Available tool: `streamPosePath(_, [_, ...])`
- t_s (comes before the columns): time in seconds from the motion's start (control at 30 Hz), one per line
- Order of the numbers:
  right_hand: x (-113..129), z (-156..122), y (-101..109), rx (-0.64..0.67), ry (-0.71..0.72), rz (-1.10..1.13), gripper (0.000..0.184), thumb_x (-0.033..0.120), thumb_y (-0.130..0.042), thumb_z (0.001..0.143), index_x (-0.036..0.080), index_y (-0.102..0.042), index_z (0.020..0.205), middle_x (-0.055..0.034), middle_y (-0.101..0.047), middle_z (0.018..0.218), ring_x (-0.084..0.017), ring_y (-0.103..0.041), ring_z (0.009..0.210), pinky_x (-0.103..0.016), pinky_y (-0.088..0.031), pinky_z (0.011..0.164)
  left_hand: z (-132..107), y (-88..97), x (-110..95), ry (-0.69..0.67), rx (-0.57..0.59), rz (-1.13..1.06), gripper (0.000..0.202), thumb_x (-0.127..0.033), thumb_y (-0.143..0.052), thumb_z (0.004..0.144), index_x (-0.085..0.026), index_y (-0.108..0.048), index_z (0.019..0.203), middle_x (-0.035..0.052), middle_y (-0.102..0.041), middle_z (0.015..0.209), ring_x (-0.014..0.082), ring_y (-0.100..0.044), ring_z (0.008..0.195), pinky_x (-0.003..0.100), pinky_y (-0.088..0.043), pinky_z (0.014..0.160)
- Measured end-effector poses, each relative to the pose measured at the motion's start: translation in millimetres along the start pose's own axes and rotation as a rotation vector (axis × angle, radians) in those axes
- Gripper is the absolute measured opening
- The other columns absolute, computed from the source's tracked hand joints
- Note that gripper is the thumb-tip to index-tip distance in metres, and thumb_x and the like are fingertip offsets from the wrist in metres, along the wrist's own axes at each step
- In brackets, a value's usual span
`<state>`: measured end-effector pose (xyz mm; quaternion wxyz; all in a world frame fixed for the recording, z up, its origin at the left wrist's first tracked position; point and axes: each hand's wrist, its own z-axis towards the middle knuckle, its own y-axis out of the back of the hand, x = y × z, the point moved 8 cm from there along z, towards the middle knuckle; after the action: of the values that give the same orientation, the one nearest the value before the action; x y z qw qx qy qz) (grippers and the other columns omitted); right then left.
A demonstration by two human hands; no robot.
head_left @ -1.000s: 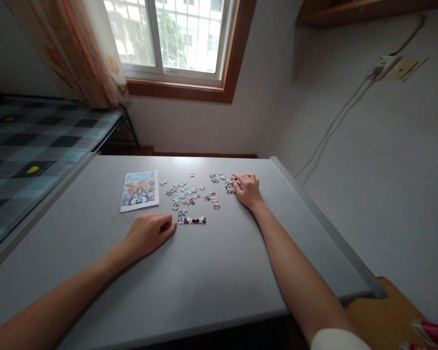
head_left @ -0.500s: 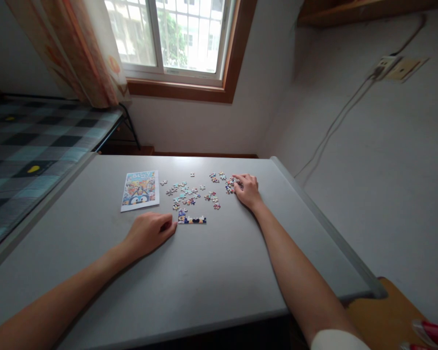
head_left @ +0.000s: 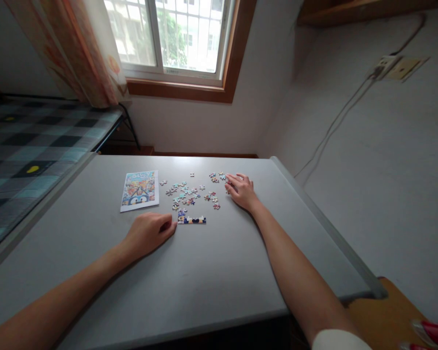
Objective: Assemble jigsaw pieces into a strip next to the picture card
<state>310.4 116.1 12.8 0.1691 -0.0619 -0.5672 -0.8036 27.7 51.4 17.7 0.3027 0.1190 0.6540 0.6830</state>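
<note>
My left hand (head_left: 151, 232) rests on the table with its fingers curled in loosely, and I see nothing in it. Its fingertips lie just left of a joined strip of jigsaw pieces (head_left: 196, 220), which has a taller part at its left end. Farther right, my right hand (head_left: 242, 190) lies flat with fingers spread over a small pile of jigsaw pieces, mostly hidden beneath it. Between the hands, loose jigsaw pieces (head_left: 185, 190) are scattered in the middle. A smaller group of pieces (head_left: 213, 197) is left of my right hand.
A printed picture sheet (head_left: 140, 189) lies at the left of the grey-white table (head_left: 219, 272). Behind are a window (head_left: 190, 39) and a curtain (head_left: 76, 53). A checked bed (head_left: 51, 131) stands left; a cable (head_left: 330, 129) hangs along the right wall.
My right hand has slid slightly left, its fingers now covering more of the small pile of jigsaw pieces. My left hand has stayed in place.
</note>
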Motion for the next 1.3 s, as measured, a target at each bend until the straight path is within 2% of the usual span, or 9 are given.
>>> streamPosePath(0.1, [10.2,-1.0,-2.5,0.050,0.073,-0.008,0.046,0.044,-0.042,0.094,0.025,-0.054,0.135,-0.0047,-0.057,0.136,-0.029,-0.036,0.128,-0.049,-0.031,0.102,-0.3,0.4,-0.3,0.001,0.003,-0.002,0.038,-0.042,-0.040,0.091,-0.020,-0.048,0.062,0.0005,-0.053,0.057,0.0141,-0.045,0.055,0.027,-0.023,0.057])
streamPosePath(0.27, [11.0,-1.6,5.7,-0.017,0.029,-0.017,0.044,0.043,-0.044,0.093,0.023,-0.058,0.130,-0.0082,-0.061,0.129,-0.029,-0.043,0.118,-0.045,-0.036,0.099,0.5,0.7,-0.6,0.002,-0.001,0.000,0.038,-0.043,-0.040,0.091,-0.020,-0.048,0.061,0.0004,-0.053,0.057,0.0141,-0.045,0.055,0.027,-0.024,0.057])
streamPosePath(0.47, [20.8,0.3,-4.1,0.057,0.092,-0.097,0.049,0.051,-0.041,0.093,0.027,-0.054,0.135,-0.0054,-0.048,0.144,-0.032,-0.032,0.132,-0.052,-0.030,0.104,0.7,1.1,-1.6,0.004,-0.004,-0.005,0.038,-0.043,-0.040,0.090,-0.020,-0.049,0.061,0.0003,-0.052,0.057,0.0135,-0.044,0.055,0.027,-0.023,0.057])
streamPosePath(0.63, [17.5,0.9,-8.5,0.072,0.046,-0.112,0.048,0.053,-0.038,0.094,0.028,-0.061,0.128,-0.0043,-0.051,0.142,-0.033,-0.034,0.131,-0.053,-0.029,0.105,1.4,0.4,-1.5,0.004,0.000,0.005,0.038,-0.043,-0.040,0.091,-0.020,-0.048,0.062,0.0000,-0.052,0.056,0.0134,-0.044,0.054,0.027,-0.024,0.057])
streamPosePath(0.8, [12.3,1.4,-5.1,0.008,0.020,-0.054,0.047,0.052,-0.040,0.094,0.026,-0.063,0.124,-0.0071,-0.055,0.136,-0.031,-0.038,0.127,-0.050,-0.032,0.103,0.9,0.0,-1.1,-0.003,0.000,0.005,0.038,-0.043,-0.039,0.091,-0.020,-0.048,0.062,0.0001,-0.052,0.057,0.0137,-0.045,0.055,0.027,-0.024,0.057])
streamPosePath(0.97, [-3.4,0.3,8.3,-0.141,-0.112,-0.005,0.044,0.049,-0.041,0.093,0.025,-0.067,0.119,-0.0100,-0.057,0.130,-0.030,-0.041,0.121,-0.047,-0.034,0.101,0.1,1.0,-0.6,0.005,-0.008,-0.011,0.038,-0.043,-0.041,0.090,-0.020,-0.049,0.061,0.0002,-0.052,0.056,0.0137,-0.043,0.054,0.027,-0.024,0.056])
streamPosePath(1.07, [1.2,-0.9,13.7,-0.178,-0.114,-0.043,0.042,0.051,-0.043,0.092,0.026,-0.070,0.113,-0.0099,-0.054,0.132,-0.032,-0.037,0.125,-0.049,-0.033,0.102,0.0,1.3,-1.0,-0.001,-0.013,-0.013,0.038,-0.043,-0.041,0.090,-0.020,-0.049,0.061,0.0002,-0.052,0.056,0.0140,-0.044,0.054,0.027,-0.024,0.056])
streamPosePath(1.13, [15.0,-0.3,11.6,-0.146,-0.045,-0.082,0.043,0.052,-0.043,0.092,0.027,-0.068,0.117,-0.0090,-0.052,0.135,-0.032,-0.033,0.129,-0.050,-0.031,0.104,0.0,1.4,-1.2,-0.005,-0.017,-0.007,0.038,-0.043,-0.040,0.091,-0.020,-0.048,0.061,0.0001,-0.052,0.056,0.0142,-0.044,0.054,0.027,-0.024,0.056])
streamPosePath(1.3, [50.0,0.6,-9.8,0.069,0.139,-0.138,0.048,0.056,-0.037,0.094,0.033,-0.058,0.129,-0.0042,-0.048,0.143,-0.033,-0.028,0.135,-0.056,-0.025,0.106,0.1,0.8,-1.7,-0.005,-0.008,-0.001,0.038,-0.043,-0.040,0.091,-0.020,-0.048,0.061,0.0003,-0.052,0.056,0.0141,-0.043,0.054,0.027,-0.023,0.056])
